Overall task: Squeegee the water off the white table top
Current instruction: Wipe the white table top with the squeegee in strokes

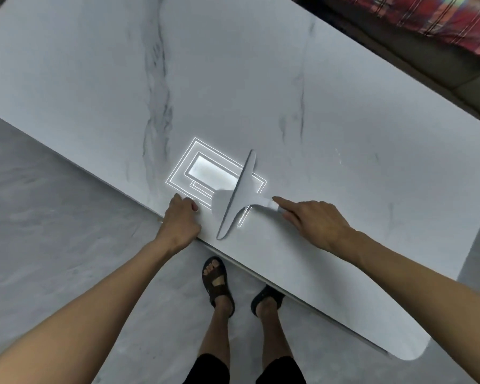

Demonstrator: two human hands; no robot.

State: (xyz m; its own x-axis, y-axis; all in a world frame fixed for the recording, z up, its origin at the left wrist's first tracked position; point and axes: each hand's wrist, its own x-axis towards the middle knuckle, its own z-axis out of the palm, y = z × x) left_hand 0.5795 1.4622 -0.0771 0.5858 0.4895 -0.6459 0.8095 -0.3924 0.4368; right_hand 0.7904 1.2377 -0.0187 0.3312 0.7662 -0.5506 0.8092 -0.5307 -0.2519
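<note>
The squeegee (240,194) is lying blade-down on the white counter (261,79), near its front edge at 6 o'clock. The right hand (313,221) is gripping the handle, index finger extended along it. The left hand (182,217), at 9 o'clock of the blade, is resting on the counter edge with fingers (190,205) curled, holding nothing. Risk 1: the blade is sitting close to the left hand, so a stroke toward 9 o'clock could strike it. Risk 2: water driven over the near edge could be wetting the floor (53,217) beside the sandalled feet (216,284).
</note>
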